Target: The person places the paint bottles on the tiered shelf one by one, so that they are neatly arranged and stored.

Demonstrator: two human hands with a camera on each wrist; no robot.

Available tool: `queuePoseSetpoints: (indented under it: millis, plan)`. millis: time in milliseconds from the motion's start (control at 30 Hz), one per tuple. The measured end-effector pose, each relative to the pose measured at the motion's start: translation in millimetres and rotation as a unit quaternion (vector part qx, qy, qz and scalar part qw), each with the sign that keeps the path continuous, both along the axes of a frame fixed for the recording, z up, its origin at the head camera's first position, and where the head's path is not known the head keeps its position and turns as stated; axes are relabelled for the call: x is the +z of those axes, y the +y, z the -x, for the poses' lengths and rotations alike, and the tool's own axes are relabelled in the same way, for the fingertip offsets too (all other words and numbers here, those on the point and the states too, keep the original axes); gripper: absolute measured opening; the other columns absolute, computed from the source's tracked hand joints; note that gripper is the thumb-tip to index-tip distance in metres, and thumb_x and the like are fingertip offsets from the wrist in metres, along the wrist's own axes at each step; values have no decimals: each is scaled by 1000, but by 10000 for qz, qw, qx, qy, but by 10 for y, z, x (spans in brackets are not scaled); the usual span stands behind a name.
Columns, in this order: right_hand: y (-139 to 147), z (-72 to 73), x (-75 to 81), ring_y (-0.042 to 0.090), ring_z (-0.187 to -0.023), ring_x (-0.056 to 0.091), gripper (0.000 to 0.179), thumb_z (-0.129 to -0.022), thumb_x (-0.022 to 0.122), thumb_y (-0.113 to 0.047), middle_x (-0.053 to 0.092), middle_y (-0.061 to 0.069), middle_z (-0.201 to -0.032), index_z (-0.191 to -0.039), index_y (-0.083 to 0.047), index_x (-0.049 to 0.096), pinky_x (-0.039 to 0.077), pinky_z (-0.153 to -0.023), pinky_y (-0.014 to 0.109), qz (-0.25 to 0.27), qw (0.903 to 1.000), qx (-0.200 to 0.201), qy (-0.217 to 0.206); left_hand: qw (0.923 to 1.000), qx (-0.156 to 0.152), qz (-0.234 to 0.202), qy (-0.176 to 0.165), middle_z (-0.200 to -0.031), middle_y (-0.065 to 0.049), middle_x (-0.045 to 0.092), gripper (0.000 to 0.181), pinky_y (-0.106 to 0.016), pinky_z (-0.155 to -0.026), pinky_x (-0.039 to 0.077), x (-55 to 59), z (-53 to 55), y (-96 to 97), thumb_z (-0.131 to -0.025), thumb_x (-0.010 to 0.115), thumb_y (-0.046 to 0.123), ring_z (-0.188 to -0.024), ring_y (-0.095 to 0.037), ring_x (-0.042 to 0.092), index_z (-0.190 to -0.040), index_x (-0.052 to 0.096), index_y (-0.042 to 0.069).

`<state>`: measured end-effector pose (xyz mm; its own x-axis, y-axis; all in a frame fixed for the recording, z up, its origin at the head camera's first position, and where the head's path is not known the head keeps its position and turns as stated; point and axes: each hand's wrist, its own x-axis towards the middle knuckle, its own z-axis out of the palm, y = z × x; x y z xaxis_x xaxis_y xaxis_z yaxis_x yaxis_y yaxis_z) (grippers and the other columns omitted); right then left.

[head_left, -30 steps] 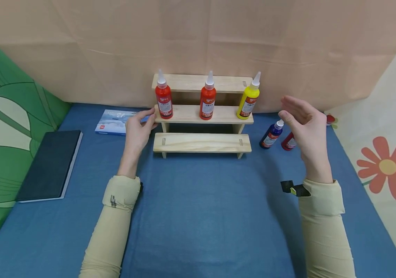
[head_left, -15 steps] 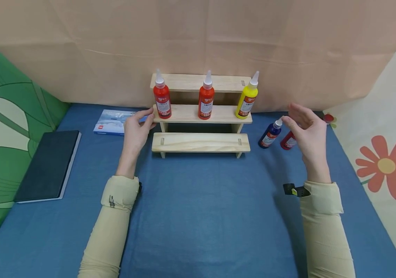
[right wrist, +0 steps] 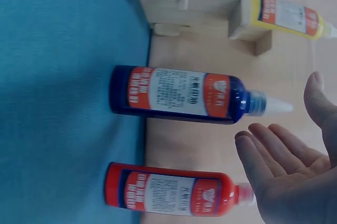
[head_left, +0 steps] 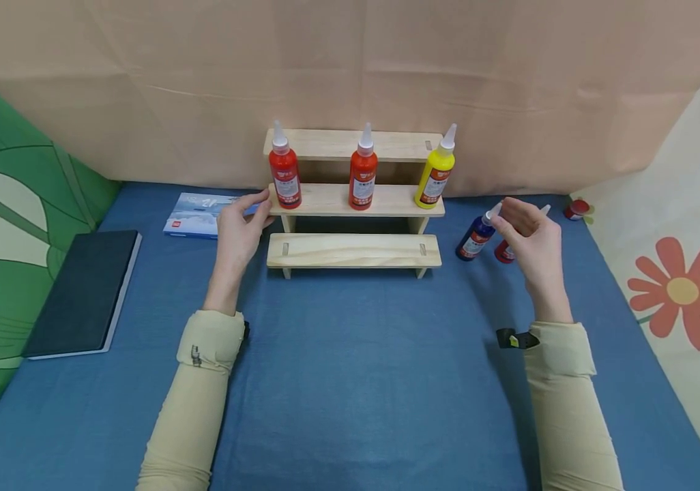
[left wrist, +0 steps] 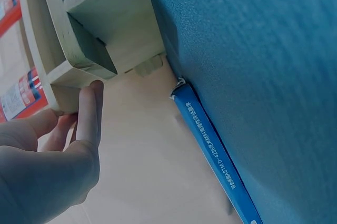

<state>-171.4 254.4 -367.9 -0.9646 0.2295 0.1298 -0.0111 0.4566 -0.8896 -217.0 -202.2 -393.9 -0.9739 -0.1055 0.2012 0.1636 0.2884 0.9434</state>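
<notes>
A three-tier wooden display stand [head_left: 355, 251] stands on the blue cloth. My left hand [head_left: 241, 228] pinches the left end of its middle shelf, with thumb and fingers at the board's corner in the left wrist view [left wrist: 58, 155]. On that shelf stand two red paint bottles, a left one [head_left: 284, 179] and a middle one [head_left: 363, 179], and a yellow paint bottle [head_left: 434, 179]. To the right of the stand is a dark blue paint bottle [right wrist: 179, 95] with another red bottle [right wrist: 168, 190] beside it. My right hand [head_left: 531, 245] is at the blue bottle's white nozzle, thumb and fingers spread apart.
A blue-and-white flat box [head_left: 193, 215] lies left of the stand, partly behind my left hand. Farther left is a dark notebook [head_left: 82, 293]. A small red-lidded jar [head_left: 577, 209] sits at the back right. A beige cloth [head_left: 350, 68] hangs behind the stand.
My right hand has moved left and down toward the blue bottle's nozzle, uncovering the small jar and the nearby red bottle's nozzle. My left hand stays at the shelf's end.
</notes>
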Motion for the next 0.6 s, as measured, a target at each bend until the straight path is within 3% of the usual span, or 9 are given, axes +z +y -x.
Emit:
queuePoseSetpoints:
  millis: [233,600]
  plan:
    - [-11,8,-125,29,-137,60,61,-105,72,-34,60,19,-151,-155,-3,55,54,-113,35,-102,9996,76,-240,10000,-1,74,-47,-148,-26,58,38,-36,-101,59,9,-11,-11,-111,61,8,-123,-40,69,-146,61,-7]
    - [-28,15,-185,37,-139,57,67,-104,72,-37,59,20,-152,-157,-1,53,52,-116,45,-246,9987,42,-441,9999,-15,64,-85,-148,-24,58,39,-39,-103,59,16,-15,-3,-111,61,10,-124,-39,68,-146,62,-5]
